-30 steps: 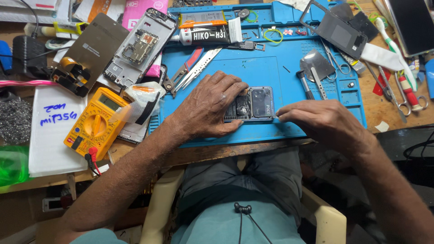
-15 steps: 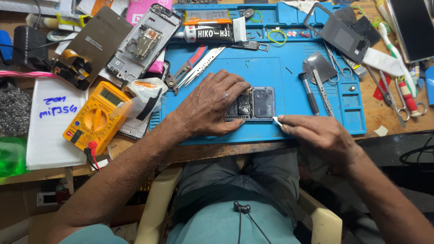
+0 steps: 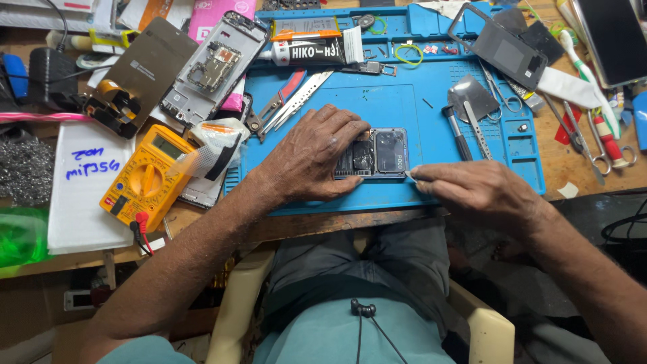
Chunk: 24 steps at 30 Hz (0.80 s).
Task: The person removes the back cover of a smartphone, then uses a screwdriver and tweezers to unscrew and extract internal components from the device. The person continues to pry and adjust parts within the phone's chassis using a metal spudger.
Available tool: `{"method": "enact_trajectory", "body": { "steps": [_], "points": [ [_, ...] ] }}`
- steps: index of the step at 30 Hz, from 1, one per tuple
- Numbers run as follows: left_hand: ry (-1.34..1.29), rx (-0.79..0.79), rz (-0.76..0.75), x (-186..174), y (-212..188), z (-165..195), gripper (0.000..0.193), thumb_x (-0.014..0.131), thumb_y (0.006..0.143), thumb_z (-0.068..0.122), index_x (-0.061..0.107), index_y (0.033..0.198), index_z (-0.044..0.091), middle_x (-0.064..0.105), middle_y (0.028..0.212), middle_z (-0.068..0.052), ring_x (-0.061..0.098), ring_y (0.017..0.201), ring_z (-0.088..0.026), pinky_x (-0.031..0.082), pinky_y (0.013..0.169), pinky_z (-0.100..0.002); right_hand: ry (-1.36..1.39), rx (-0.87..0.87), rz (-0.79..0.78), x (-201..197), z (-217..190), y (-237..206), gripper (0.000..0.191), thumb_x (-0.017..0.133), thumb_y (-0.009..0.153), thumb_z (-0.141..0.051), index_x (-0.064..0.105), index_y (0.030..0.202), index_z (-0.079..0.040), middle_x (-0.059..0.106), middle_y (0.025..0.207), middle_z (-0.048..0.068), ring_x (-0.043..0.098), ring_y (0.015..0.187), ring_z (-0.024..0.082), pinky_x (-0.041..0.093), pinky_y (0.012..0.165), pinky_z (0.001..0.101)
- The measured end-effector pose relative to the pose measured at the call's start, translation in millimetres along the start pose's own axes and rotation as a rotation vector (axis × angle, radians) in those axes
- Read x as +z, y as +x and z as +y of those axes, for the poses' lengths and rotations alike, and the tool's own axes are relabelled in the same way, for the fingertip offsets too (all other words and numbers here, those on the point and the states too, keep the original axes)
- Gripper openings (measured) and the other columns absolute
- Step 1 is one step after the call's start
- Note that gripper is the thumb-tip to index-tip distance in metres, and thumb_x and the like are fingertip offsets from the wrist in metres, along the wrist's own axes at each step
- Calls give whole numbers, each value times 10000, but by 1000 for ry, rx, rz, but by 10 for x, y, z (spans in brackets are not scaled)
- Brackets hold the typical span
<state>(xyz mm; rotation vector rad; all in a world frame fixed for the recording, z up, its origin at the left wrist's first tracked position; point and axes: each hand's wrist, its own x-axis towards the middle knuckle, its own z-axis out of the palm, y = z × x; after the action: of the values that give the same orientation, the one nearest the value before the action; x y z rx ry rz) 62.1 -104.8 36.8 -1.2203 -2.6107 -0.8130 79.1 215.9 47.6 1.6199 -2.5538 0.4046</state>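
Seen from our head camera, our left hand point(image 3: 311, 156) lies flat, fingers spread and pressed down, on an opened smartphone point(image 3: 375, 153) that rests on the near part of a blue silicone repair mat point(image 3: 384, 101), close to the bench edge. The hand covers the phone's left half; the right half, with its dark camera panel, is exposed.

Our right hand point(image 3: 480, 192) sits just beside the phone's right end, thumb and forefinger closed in a pinch on a small pale sliver point(image 3: 409, 174) whose tip touches the phone's lower right corner. We cannot tell what the sliver is.

The mat's moulded compartments along its far edge hold small parts: a green ring point(image 3: 407, 54) in one, tiny red and white bits point(image 3: 438, 48) in the next. On the mat's open surface lie a screwdriver point(image 3: 457, 133), a metal spatula point(image 3: 474, 101), tweezers point(image 3: 300, 101) and red-handled pliers point(image 3: 275, 102), all well apart from the hands. A glue tube point(image 3: 315, 50) lies across the top.

Left of the mat, on the wooden bench point(image 3: 573, 168), we see a yellow multimeter point(image 3: 147, 176) with its leads plugged in, a stripped phone frame point(image 3: 216, 67), a dark back panel point(image 3: 149, 64) and a white padded envelope point(image 3: 82, 185). To the right lie scissors point(image 3: 585, 145) and a toothbrush point(image 3: 592, 84).
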Motion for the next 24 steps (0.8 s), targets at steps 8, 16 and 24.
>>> {"method": "enact_trajectory", "body": {
  "steps": [8,16,24],
  "points": [
    [2,-21,-11,-11,-18,19,709,834,750,391,591,1293,6,622,1209,-138,571,1133,-312,479,975,-457,35,239,451,340,-472,3,129,783,878,32,680,942,-11,766,1096,159,758,1090,297,628,923,382],
    [28,-10,3,10,-5,7,729,829,752,401,583,1309,-1,619,1219,-147,571,1150,-315,480,993,-455,239,563,666,503,-712,83,136,772,933,41,691,1031,-5,763,1121,142,765,1118,273,629,978,353],
    [38,-19,-29,1,-7,11,750,829,751,398,572,1328,-5,618,1225,-149,569,1149,-318,474,987,-458,-40,128,283,164,-390,-32,174,695,816,18,739,983,15,753,1164,199,723,1147,332,603,957,431]
  ]
}}
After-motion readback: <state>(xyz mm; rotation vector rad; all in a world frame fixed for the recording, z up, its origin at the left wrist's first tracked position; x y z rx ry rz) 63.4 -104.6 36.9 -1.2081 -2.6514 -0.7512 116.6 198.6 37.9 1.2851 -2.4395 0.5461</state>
